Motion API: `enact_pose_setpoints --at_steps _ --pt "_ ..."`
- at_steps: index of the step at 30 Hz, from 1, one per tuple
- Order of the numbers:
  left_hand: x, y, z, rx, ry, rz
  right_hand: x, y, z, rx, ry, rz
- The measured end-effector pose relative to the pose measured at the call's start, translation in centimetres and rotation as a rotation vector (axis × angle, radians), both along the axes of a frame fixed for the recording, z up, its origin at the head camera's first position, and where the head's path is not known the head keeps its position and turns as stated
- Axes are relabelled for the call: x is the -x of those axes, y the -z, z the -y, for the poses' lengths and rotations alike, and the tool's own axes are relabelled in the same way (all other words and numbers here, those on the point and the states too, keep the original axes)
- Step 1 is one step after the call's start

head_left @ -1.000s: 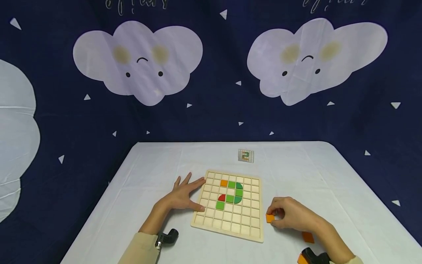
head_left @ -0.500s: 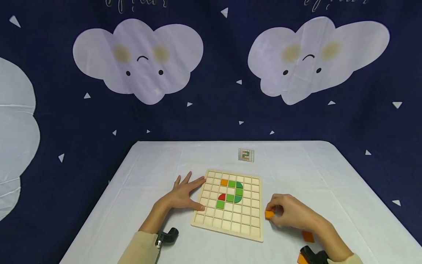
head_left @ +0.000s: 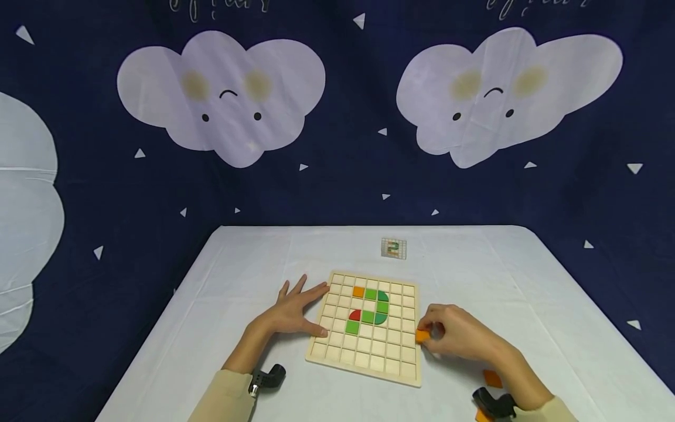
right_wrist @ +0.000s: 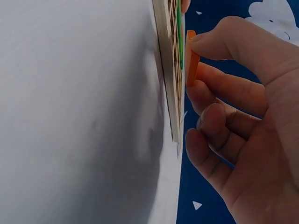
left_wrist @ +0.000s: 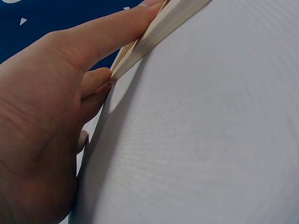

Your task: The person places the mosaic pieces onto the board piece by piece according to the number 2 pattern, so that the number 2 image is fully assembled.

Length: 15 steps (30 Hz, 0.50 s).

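Observation:
A wooden grid board (head_left: 364,367) lies on the white table, holding several coloured tiles: an orange square (head_left: 358,292), a red quarter-round (head_left: 355,315), green squares and dark green quarter-rounds. My left hand (head_left: 290,313) is spread at the board's left edge, thumb and forefinger touching the frame; the left wrist view shows its straight fingers on the board's side (left_wrist: 154,39). Between thumb and fingertips, my right hand (head_left: 456,331) pinches an orange square tile (right_wrist: 192,58). In the head view that tile overlaps the board's right edge.
Under and beside the right forearm lie two more orange tiles, one reddish-orange (head_left: 493,378) and one partly hidden by the wrist camera (head_left: 482,415). Behind the board is a small card (head_left: 393,248) picturing a coloured grid pattern. A dark blue cloth (head_left: 337,193) with clouds hangs behind the table.
My right hand has lifted the orange tile away from the table and carried it up and left to the board's right edge. The left hand and the board stay put.

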<state>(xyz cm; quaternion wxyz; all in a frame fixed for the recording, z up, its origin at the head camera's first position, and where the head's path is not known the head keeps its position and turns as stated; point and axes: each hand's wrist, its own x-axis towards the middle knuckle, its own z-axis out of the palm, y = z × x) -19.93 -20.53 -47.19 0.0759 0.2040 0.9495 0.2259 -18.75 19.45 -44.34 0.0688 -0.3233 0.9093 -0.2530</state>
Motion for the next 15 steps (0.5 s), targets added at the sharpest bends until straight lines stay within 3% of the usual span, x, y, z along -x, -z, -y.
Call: enact_pose_setpoints --at_steps 15 --pt "-0.1 -0.1 0.0 -0.008 -0.001 0.001 0.8 0.1 2.6 0.033 -0.043 -0.054"
